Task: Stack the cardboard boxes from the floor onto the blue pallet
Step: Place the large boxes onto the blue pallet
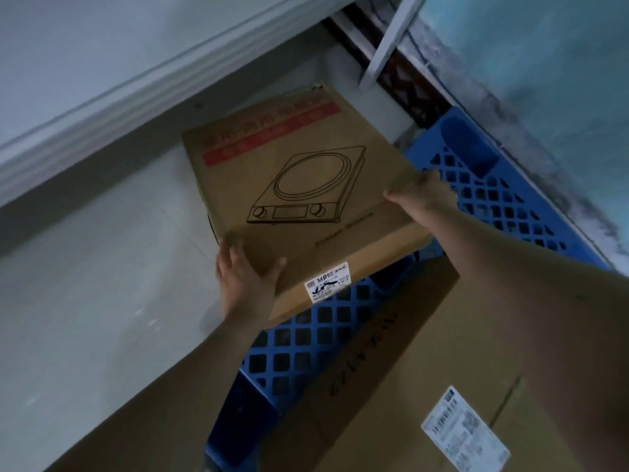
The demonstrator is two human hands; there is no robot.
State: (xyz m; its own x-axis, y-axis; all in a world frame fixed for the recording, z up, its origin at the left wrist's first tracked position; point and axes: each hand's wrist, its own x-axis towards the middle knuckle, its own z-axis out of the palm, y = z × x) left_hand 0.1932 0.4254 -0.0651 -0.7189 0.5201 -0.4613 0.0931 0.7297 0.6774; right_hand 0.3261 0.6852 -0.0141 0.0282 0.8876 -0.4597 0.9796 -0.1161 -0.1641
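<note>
A flat cardboard box (299,185) with a cooktop drawing and a red band is held tilted above the blue pallet (493,195). My left hand (245,274) grips its near left corner. My right hand (422,195) holds its right edge. The box's far part hangs over the pale floor, its near part over the pallet's grid. A larger cardboard box (425,386) with a white label lies on the pallet close to me, under my right forearm.
A pale tiled floor (85,284) spreads to the left. A light wall with a moulded ledge (119,97) runs along the back. A stained teal wall (544,80) borders the pallet on the right. A white post (391,39) stands in the far corner.
</note>
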